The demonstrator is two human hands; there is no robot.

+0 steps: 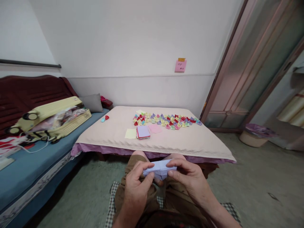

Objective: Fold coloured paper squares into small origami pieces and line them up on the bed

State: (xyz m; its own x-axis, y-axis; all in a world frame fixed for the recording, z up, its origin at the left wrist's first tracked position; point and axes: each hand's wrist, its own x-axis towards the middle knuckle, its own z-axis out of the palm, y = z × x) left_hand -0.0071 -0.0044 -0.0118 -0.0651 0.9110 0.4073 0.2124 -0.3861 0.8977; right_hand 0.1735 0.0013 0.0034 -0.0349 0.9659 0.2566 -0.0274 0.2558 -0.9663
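Above my lap, a pale blue-violet piece of folded paper (161, 167) is stretched between my two hands. My left hand (137, 180) pinches its left end between thumb and fingers. The right end is pinched by my right hand (186, 177) in the same way. Creases run across the paper, and a pointed fold hangs at its lower middle. Beyond the hands, on the cloth-covered table, lies a stack of coloured paper squares (143, 132) with a lilac sheet on top. A yellow sheet (130, 133) and pink sheets (155, 128) flank the stack.
Many small folded paper pieces (166, 120) spread along the table's (114, 136) far side. A red and a blue piece (106, 117) lie at its left. An open yellow suitcase (57, 118) rests on the blue couch (64, 139). A lined bin (254, 136) stands right.
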